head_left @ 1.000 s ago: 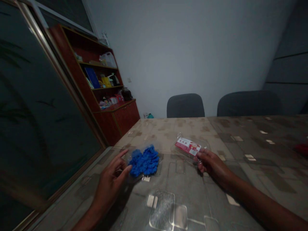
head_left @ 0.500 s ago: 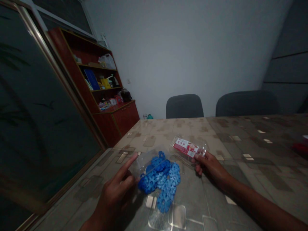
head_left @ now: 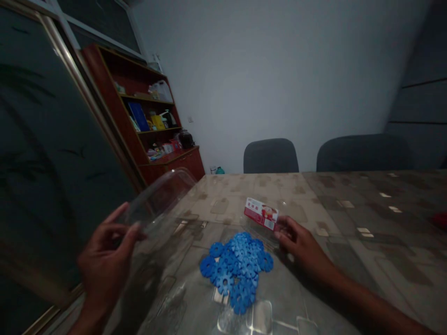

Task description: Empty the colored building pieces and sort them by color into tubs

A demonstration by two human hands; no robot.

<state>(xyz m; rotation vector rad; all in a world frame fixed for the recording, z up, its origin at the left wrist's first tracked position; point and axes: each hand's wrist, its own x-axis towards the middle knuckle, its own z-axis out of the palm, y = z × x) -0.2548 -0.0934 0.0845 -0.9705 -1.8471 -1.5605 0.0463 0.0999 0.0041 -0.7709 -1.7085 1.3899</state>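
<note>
My left hand [head_left: 110,253] pinches the edge of a clear plastic container [head_left: 162,197], lifted and tilted above the left part of the table. A heap of blue gear-shaped plastic discs [head_left: 240,263] lies loose on the tabletop between my hands, with a few overlapping at the sides. Near the heap's far right, my right hand [head_left: 293,237] grips a clear plastic lid [head_left: 256,225] by its right end. A red and white label [head_left: 261,213] is stuck on the lid.
The table [head_left: 349,242] has a patterned cover. Two dark chairs [head_left: 270,156] stand at its far side. A wooden cabinet [head_left: 185,163] with filled shelves is at the back left, beside a glass door [head_left: 52,153]. A red item [head_left: 440,219] lies at the right edge.
My left hand has lifted the clear container off the discs and swung it left. The discs have spread into a loose heap. My right hand has shifted slightly left with the lid.
</note>
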